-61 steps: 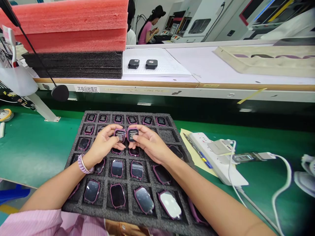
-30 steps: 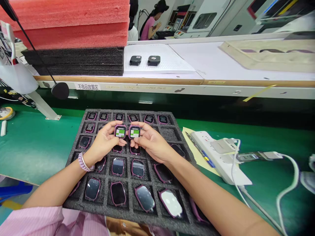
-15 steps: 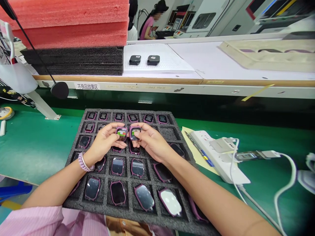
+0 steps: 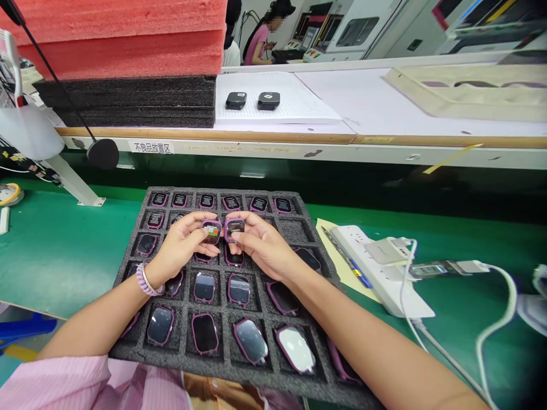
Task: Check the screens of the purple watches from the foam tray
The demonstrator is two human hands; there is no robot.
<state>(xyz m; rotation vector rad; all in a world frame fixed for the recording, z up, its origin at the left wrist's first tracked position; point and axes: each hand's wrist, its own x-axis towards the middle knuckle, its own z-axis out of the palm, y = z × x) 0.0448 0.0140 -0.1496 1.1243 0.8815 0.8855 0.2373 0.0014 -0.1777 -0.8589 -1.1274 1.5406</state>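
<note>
My left hand [image 4: 188, 239] grips a purple-cased smartwatch [image 4: 212, 232], its thumb on the lit screen, which shows coloured blocks. Beside it, my right hand [image 4: 260, 242] holds a second purple smartwatch [image 4: 235, 229] with its thumb on the glass; that screen looks mostly dark. Both watches are held side by side above a dark grey foam tray [image 4: 186, 319]. Purple-cased watch bodies without straps fill many of the tray's pockets, such as a dark-screened watch [image 4: 205, 334] near the front. Those in the back row show lines of text. My hands and forearms hide some pockets.
A white power strip [image 4: 363, 267] with plugged-in chargers and cables lies on the green table at right, by a pen on yellow paper. Behind, a shelf [image 4: 325, 136] carries red foam sheets [image 4: 128, 40] and two black devices. A person sits in the background.
The screen of the watch in my right hand has gone from green blocks to mostly dark. The pattern on the left-hand watch has also changed. Both hands stay nearly in place.
</note>
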